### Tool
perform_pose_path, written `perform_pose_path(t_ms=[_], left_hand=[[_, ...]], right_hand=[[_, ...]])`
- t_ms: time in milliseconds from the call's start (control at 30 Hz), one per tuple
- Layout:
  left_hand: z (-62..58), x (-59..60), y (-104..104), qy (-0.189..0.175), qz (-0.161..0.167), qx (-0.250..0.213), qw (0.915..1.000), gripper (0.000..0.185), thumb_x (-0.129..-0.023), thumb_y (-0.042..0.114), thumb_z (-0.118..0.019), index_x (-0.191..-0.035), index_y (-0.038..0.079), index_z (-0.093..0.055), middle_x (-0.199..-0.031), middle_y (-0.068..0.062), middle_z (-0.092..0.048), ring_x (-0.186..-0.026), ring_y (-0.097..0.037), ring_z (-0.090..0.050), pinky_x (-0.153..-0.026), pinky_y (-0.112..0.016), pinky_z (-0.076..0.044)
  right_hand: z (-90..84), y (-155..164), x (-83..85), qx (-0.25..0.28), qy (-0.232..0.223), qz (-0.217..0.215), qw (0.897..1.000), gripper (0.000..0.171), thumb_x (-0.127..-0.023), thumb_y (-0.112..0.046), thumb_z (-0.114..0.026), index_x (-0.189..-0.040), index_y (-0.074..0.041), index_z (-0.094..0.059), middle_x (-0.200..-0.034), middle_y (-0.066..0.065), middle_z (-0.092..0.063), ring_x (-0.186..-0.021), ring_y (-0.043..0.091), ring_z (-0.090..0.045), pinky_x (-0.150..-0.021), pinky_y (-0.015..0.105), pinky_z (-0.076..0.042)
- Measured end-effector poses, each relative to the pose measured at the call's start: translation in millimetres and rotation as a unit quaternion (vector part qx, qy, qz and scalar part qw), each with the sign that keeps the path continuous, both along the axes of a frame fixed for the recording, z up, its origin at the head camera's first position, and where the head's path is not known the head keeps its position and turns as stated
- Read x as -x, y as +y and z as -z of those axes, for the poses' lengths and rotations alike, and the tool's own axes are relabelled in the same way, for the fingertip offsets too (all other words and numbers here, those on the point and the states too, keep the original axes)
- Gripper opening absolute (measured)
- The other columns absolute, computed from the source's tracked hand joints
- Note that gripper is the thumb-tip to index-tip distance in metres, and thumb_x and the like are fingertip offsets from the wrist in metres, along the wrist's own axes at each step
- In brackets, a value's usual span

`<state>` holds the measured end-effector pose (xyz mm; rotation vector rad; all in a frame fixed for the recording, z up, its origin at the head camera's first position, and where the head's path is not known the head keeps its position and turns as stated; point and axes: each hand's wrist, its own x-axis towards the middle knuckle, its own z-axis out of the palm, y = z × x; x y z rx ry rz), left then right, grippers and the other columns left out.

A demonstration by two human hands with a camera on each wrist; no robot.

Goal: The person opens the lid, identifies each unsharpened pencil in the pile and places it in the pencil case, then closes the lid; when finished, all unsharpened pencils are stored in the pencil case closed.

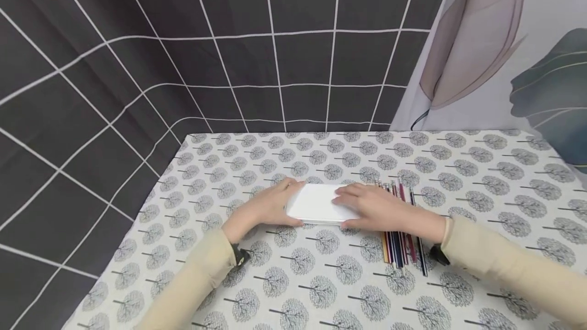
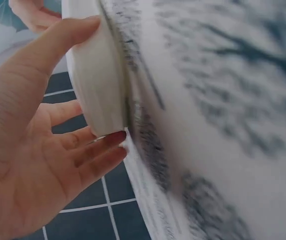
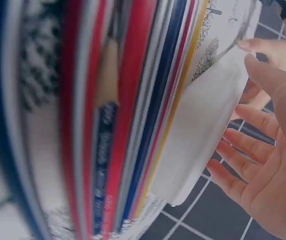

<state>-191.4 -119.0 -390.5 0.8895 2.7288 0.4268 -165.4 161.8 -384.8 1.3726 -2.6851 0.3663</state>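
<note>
A flat white box (image 1: pixel 316 202) with rounded corners lies on the patterned cloth between both hands. My left hand (image 1: pixel 273 205) holds its left end, thumb along the near edge and fingers at the far corner. In the left wrist view the thumb presses the pale side of the box (image 2: pixel 100 75), with the fingertips at its end. My right hand (image 1: pixel 373 208) holds the right end, thumb at the near edge and fingers over the top. Several pencils (image 1: pixel 399 248) lie side by side under the right wrist; in the right wrist view, red, blue and yellow pencils (image 3: pixel 132 115) run right beside the box.
The table's cloth (image 1: pixel 321 269) is white with a grey tree print. A dark checked curtain (image 1: pixel 302 60) hangs behind and to the left. At the right is a pale leaf-print curtain (image 1: pixel 486 80), with a thin black cord (image 1: pixel 419 119) at its foot.
</note>
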Motion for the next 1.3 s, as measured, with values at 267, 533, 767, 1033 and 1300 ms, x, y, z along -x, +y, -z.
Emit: perform_pose_path(t_ms=[267, 533, 767, 1033, 1300], left_hand=[[-2.3, 9.0, 6, -0.011, 0.011, -0.019, 0.9997, 0.098, -0.059, 0.044, -0.081, -0.142, 0.015, -0.036, -0.127, -0.002, -0.047, -0.102, -0.015, -0.052, -0.087, -0.033, -0.049], [-5.0, 6.6, 6, 0.007, 0.021, -0.027, 0.9994, 0.094, -0.057, 0.040, -0.083, -0.137, 0.012, -0.043, -0.120, -0.001, -0.051, -0.096, -0.012, -0.053, -0.083, -0.027, -0.049], [-4.5, 8.5, 5, -0.023, 0.015, -0.050, 0.9984, 0.100, -0.056, 0.034, -0.086, -0.141, 0.012, -0.039, -0.127, -0.005, -0.048, -0.106, -0.019, -0.052, -0.091, -0.034, -0.048], [-6.6, 4.2, 6, -0.028, 0.007, -0.042, 0.9987, 0.101, -0.058, 0.031, -0.085, -0.143, 0.012, -0.035, -0.127, -0.007, -0.046, -0.103, -0.018, -0.052, -0.088, -0.033, -0.049], [-9.8, 0.0, 8, 0.007, 0.010, -0.011, 0.9999, 0.096, -0.058, 0.032, -0.082, -0.141, 0.015, -0.038, -0.124, -0.007, -0.047, -0.100, -0.019, -0.052, -0.086, -0.035, -0.049]], right_hand=[[-8.6, -19, 0.5, -0.096, 0.104, -0.032, 0.989, 0.061, -0.082, -0.045, -0.066, -0.122, -0.001, -0.057, -0.120, 0.020, -0.061, -0.104, 0.034, -0.061, -0.081, 0.040, -0.056], [-7.2, -47, -11.2, -0.181, 0.165, -0.039, 0.969, 0.057, -0.079, -0.031, -0.065, -0.115, 0.012, -0.057, -0.102, 0.034, -0.063, -0.087, 0.042, -0.066, -0.060, 0.034, -0.059], [-10.3, -59, -14.6, -0.263, 0.155, -0.035, 0.952, 0.054, -0.082, -0.026, -0.062, -0.116, 0.015, -0.054, -0.102, 0.036, -0.061, -0.090, 0.043, -0.065, -0.072, 0.037, -0.059], [-10.7, -68, -18.9, -0.277, 0.126, -0.021, 0.952, 0.044, -0.086, -0.013, -0.056, -0.116, 0.019, -0.054, -0.106, 0.038, -0.059, -0.097, 0.045, -0.062, -0.076, 0.040, -0.057], [-12.8, -69, -12.3, -0.300, 0.127, -0.071, 0.943, 0.044, -0.083, -0.014, -0.057, -0.114, 0.018, -0.056, -0.109, 0.034, -0.061, -0.097, 0.045, -0.062, -0.084, 0.043, -0.055]])
